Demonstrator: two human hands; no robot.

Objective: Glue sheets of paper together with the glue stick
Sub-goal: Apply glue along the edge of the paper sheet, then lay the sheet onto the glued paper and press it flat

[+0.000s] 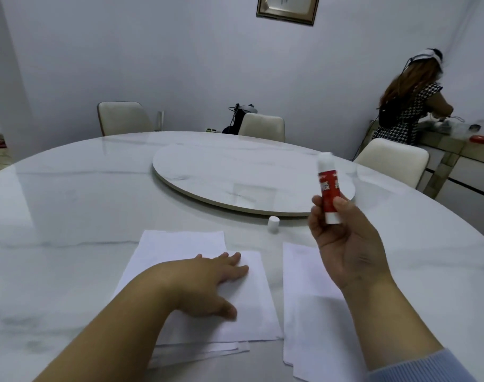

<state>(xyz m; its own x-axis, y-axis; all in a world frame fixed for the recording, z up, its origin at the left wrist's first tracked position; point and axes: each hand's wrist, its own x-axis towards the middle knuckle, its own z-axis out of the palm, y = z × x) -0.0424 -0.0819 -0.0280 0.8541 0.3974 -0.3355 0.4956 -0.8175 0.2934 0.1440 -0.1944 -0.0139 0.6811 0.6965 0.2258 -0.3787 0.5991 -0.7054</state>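
At the bottom of the frame, a person's left hand lies flat, fingers straight and spread, pressing on the top sheet of a loose stack of white paper whose lower edges fan out unevenly. To the lower right, a second pile of white sheets lies just beside the first, apart from it by a narrow strip of table. Above that pile, the right hand, its wrist emerging from a ribbed pale-blue sleeve, is raised off the table with thumb and fingers curled round the lower half of a glue stick, a red-labelled cylinder held upright with its white upper end uncovered. Its small white cap stands on the table just beyond the stacks, near the rim of a round lazy Susan. Judging by the open stick held clear of the paper, gluing appears under way or about to resume; whether any sheets are already bonded cannot be told, and the right-hand pile seems still to be joined. The round table is glossy, grey-veined marble. Farther back, cream upholstered chairs ring the table, and at upper right another person in a houndstooth garment bends over a counter.
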